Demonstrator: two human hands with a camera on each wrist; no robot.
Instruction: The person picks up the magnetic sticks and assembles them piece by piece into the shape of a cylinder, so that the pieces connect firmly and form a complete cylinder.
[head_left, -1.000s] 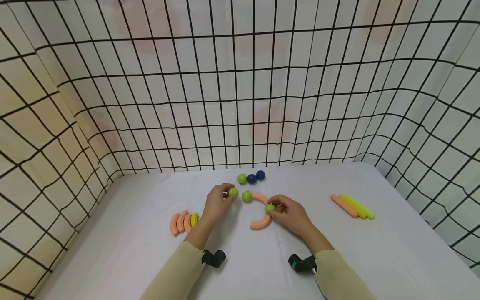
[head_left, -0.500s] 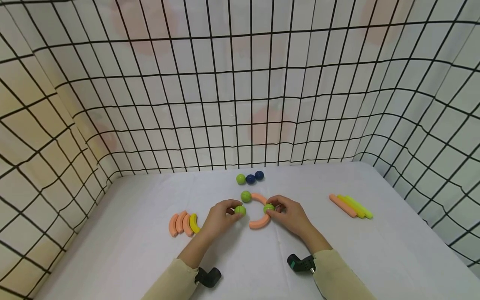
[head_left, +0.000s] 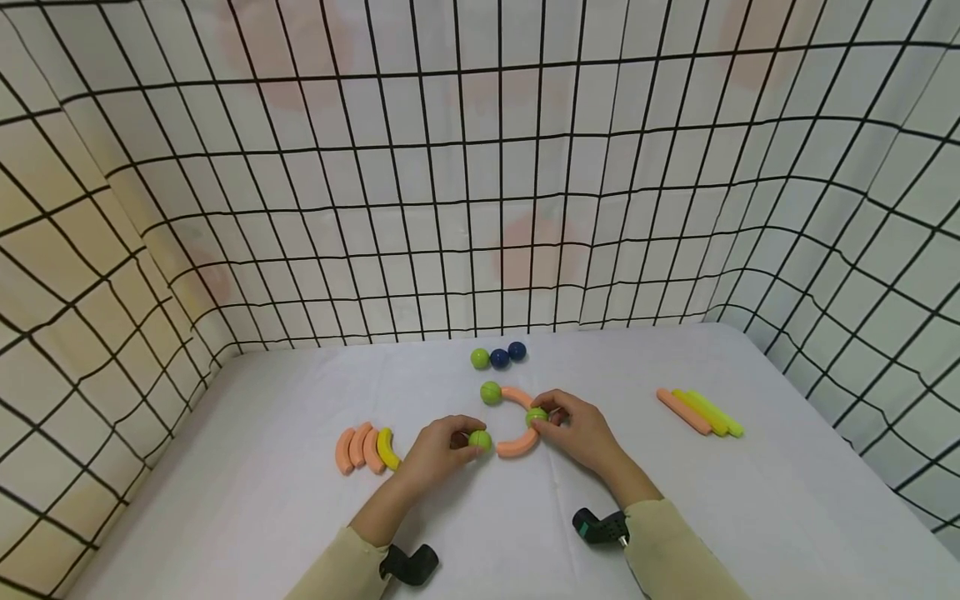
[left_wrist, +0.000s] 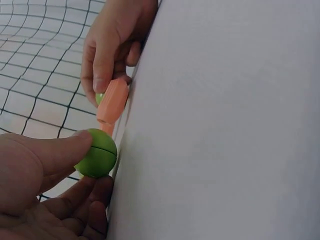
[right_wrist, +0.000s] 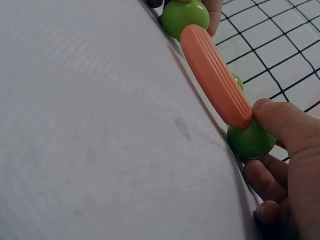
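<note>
My left hand [head_left: 442,454] pinches a green ball [head_left: 480,440] [left_wrist: 96,153] [right_wrist: 184,16] close to the near end of a lower orange curved piece [head_left: 517,446] [left_wrist: 113,101] [right_wrist: 215,75]. My right hand [head_left: 581,433] pinches another green ball [head_left: 536,417] [right_wrist: 251,140] that joins this piece to an upper orange curved piece [head_left: 517,394]. A third green ball [head_left: 491,392] sits at the far end of that upper piece. All lie on the white table [head_left: 480,517].
Behind the pieces lie a green ball [head_left: 480,358] and two dark blue balls [head_left: 508,354]. Three orange curved pieces [head_left: 357,447] and a yellow one [head_left: 387,448] lie at the left. Straight orange and yellow sticks [head_left: 701,412] lie at the right. Grid-patterned walls enclose the table.
My left hand has carried its green ball from beside the upper ball toward me, down to the near end of the lower orange piece. My right hand has stayed on its ball.
</note>
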